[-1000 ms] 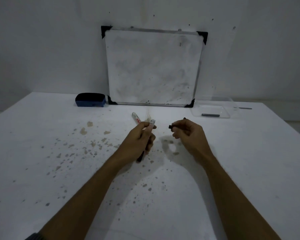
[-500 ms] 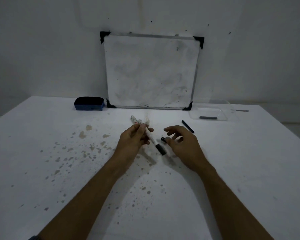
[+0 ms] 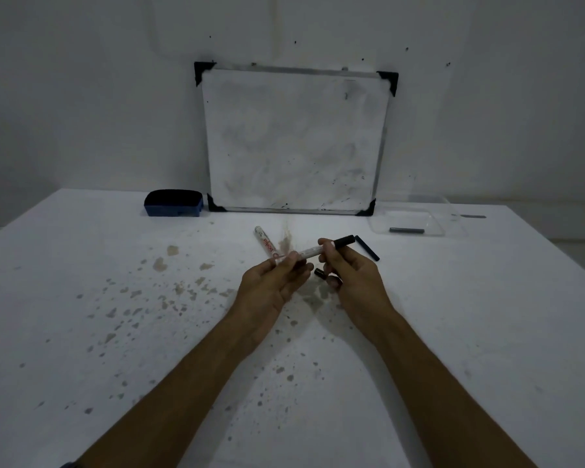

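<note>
A white marker (image 3: 309, 252) with a black end (image 3: 344, 241) is held level above the table between both hands. My left hand (image 3: 272, 285) pinches its left end with thumb and fingertips. My right hand (image 3: 353, 276) pinches the barrel just beside the black end. A small black cap (image 3: 319, 273) sits against the lower fingers of my right hand. A second white marker (image 3: 263, 242) with red print lies on the table just beyond my left hand.
A small whiteboard (image 3: 294, 140) leans on the wall at the table's back. A blue eraser (image 3: 173, 203) lies to its left. At the right stands a clear tray (image 3: 433, 231) holding a dark stick (image 3: 406, 230). A black stick (image 3: 368, 248) lies behind my right hand.
The marker swung from hanging down in my left hand to lying level. My right hand, which held only the small cap, came over and took hold near the black end.
</note>
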`<act>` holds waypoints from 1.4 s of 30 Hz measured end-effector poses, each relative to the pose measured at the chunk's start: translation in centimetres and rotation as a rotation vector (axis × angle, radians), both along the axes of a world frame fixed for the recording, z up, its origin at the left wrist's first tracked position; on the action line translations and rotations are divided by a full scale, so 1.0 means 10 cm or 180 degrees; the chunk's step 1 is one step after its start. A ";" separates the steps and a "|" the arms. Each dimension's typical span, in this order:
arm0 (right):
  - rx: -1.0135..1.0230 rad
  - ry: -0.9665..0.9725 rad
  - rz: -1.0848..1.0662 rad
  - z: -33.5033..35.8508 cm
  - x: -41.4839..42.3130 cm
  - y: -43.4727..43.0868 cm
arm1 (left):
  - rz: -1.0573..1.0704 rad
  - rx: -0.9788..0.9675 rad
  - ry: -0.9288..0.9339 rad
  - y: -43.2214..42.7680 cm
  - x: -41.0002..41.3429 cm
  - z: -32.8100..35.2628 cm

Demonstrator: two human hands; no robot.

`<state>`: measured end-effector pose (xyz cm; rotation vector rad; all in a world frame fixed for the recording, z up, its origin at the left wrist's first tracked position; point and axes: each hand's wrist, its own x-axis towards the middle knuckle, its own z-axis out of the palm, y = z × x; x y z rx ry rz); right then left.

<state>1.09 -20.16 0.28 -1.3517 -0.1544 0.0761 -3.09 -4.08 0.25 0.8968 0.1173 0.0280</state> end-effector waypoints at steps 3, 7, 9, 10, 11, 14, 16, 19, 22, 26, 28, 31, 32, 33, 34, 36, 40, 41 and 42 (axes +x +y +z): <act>-0.0182 -0.0016 -0.0145 -0.02 0.01 0.02 | -0.0178 -0.0333 0.0304 -0.05 0.00 0.01; -0.0538 -0.0310 -0.0346 0.02 -0.01 0.03 | -0.0406 -0.1075 0.0629 -0.02 0.01 -0.01; -0.0857 -0.0640 -0.0474 0.07 -0.02 0.04 | -0.0520 -0.1160 0.0692 0.01 0.02 0.00; -0.0978 -0.0835 -0.0506 0.09 -0.03 0.04 | -0.0565 -0.1172 0.0719 0.02 0.02 0.01; -0.1048 -0.1027 -0.0520 0.11 -0.06 0.06 | -0.0594 -0.1193 0.0728 0.02 0.02 0.02; -0.1379 -0.1566 -0.0524 0.08 -0.15 0.13 | -0.0403 -0.1145 0.0714 -0.01 0.03 0.01; -0.1687 -0.1743 -0.0457 0.02 -0.18 0.20 | -0.0248 -0.1102 0.0736 -0.01 0.04 -0.01; -0.1589 -0.1503 -0.0606 0.03 -0.15 0.19 | -0.0252 -0.1170 0.0784 0.01 0.06 -0.01; -0.1386 -0.1689 -0.0743 0.08 -0.18 0.17 | -0.0420 -0.1081 0.0766 0.01 0.04 0.02; -0.1940 -0.1893 -0.0380 0.05 -0.20 0.23 | -0.0327 -0.0944 0.0806 0.03 0.05 0.03; -0.1934 -0.1886 -0.0364 0.08 -0.17 0.22 | -0.0292 -0.0812 0.0799 0.02 0.06 0.03; -0.1660 -0.1980 -0.0387 0.14 -0.21 0.19 | -0.0379 -0.0796 0.0768 0.01 0.04 0.02; -0.1504 -0.1981 -0.0473 0.15 -0.22 0.18 | -0.0424 -0.0813 0.0764 0.00 0.04 0.02; -0.1375 -0.1983 -0.0595 0.16 -0.22 0.17 | -0.0459 -0.0832 0.0767 0.00 0.05 0.02; -0.1321 -0.1970 -0.0692 0.17 -0.22 0.16 | -0.0488 -0.0848 0.0769 0.01 0.05 0.02; -0.1382 -0.1813 -0.0668 0.18 -0.19 0.15 | -0.0575 -0.0831 0.0756 0.01 0.05 0.04; -0.1442 -0.1297 -0.0625 0.09 -0.14 0.15 | -0.0851 -0.0507 0.0770 0.04 0.05 0.05; -0.1323 -0.1200 -0.0686 0.09 -0.12 0.13 | -0.0905 -0.0354 0.0768 0.05 0.05 0.05; -0.1177 -0.1099 -0.0750 0.10 -0.10 0.11 | -0.0951 -0.0190 0.0744 0.06 0.06 0.05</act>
